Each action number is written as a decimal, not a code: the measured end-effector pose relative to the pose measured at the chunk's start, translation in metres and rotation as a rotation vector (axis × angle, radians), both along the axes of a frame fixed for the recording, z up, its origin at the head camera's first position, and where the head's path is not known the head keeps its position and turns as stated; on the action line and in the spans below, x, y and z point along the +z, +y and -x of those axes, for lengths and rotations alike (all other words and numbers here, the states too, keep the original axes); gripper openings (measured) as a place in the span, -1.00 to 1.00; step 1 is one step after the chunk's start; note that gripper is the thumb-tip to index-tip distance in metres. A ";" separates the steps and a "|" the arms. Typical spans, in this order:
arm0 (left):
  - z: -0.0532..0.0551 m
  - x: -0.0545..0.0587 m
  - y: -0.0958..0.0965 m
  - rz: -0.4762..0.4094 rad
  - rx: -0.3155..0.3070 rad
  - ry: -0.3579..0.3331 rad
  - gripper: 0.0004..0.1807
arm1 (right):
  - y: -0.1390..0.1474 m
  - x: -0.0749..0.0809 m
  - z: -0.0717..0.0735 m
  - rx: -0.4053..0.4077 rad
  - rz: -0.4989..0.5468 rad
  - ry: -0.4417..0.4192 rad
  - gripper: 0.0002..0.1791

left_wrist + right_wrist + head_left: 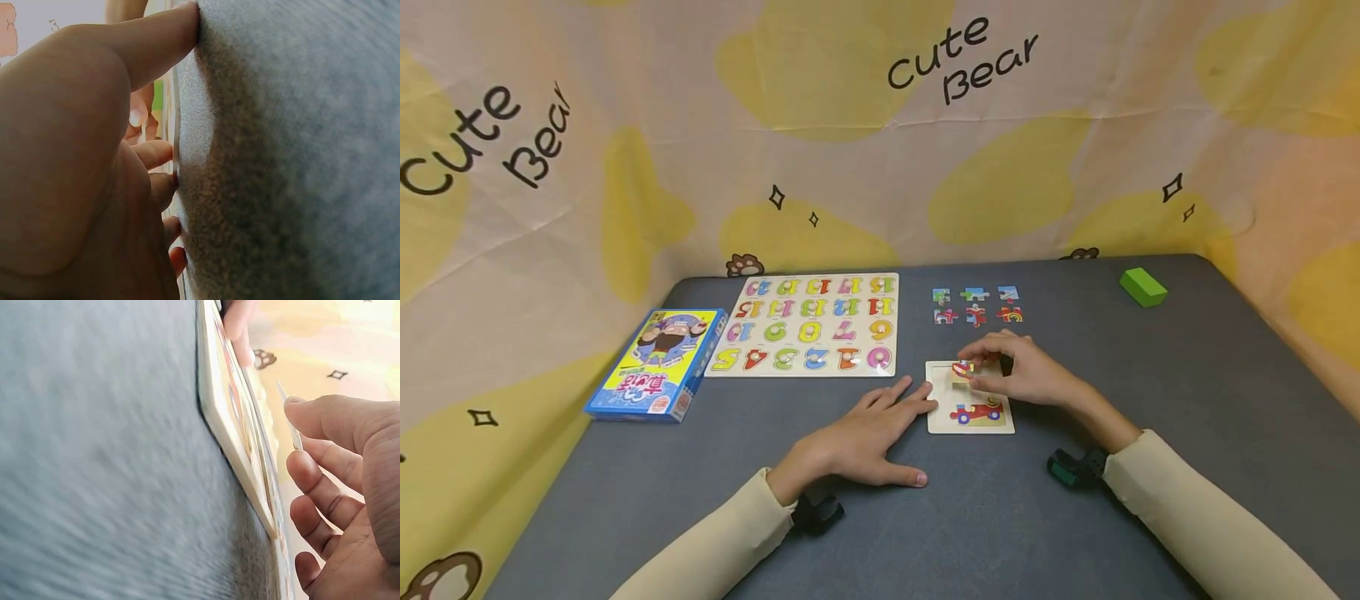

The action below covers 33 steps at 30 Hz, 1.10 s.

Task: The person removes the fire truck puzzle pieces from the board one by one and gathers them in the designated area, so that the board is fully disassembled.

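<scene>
A small jigsaw board [942,417] lies on the dark grey table in the head view, with a red vehicle picture [976,414] filling its lower part. Over its upper half, my right hand [1030,371] pinches a thin puzzle piece [294,432] between thumb and fingers; the right wrist view shows that piece edge-on, held off the board. My left hand [865,437] lies spread on the table, palm down, its fingertips touching the board's left edge. In the left wrist view the left thumb [162,47] reaches out apart from the fingers.
Several loose jigsaw pieces [976,315] stand in two rows behind the board. A large number puzzle board [801,375] and a blue-yellow box [658,367] lie to the left. One green block [1142,287] sits at the back right. A printed curtain [850,167] surrounds the table.
</scene>
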State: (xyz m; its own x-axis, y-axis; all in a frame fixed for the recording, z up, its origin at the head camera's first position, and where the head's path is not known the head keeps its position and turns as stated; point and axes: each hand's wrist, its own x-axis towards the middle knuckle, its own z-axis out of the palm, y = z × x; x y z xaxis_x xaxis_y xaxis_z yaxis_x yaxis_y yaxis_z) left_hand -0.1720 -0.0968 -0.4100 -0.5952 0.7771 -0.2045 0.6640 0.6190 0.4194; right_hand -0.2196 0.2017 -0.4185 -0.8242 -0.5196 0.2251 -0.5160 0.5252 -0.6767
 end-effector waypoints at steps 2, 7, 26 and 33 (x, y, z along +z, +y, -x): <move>0.000 0.000 0.000 -0.002 0.003 -0.008 0.02 | 0.001 0.000 0.004 -0.010 0.010 -0.019 -0.61; -0.001 0.002 0.000 -0.001 0.009 -0.025 0.02 | 0.002 0.000 0.013 -0.052 0.027 -0.070 -0.59; -0.002 0.003 0.000 0.003 0.002 -0.015 0.01 | -0.004 -0.003 0.037 -0.140 -0.110 0.027 -0.61; -0.003 0.004 0.001 -0.002 0.001 -0.011 0.00 | -0.006 -0.005 0.040 -0.110 -0.119 0.060 -0.63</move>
State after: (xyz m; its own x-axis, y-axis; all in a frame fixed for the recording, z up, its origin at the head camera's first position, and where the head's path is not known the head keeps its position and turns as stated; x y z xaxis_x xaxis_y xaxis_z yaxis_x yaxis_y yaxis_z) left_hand -0.1693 -0.0962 -0.4061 -0.5939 0.7767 -0.2099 0.6586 0.6191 0.4278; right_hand -0.2598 0.1956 -0.4232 -0.8643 -0.4533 0.2177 -0.4888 0.6554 -0.5757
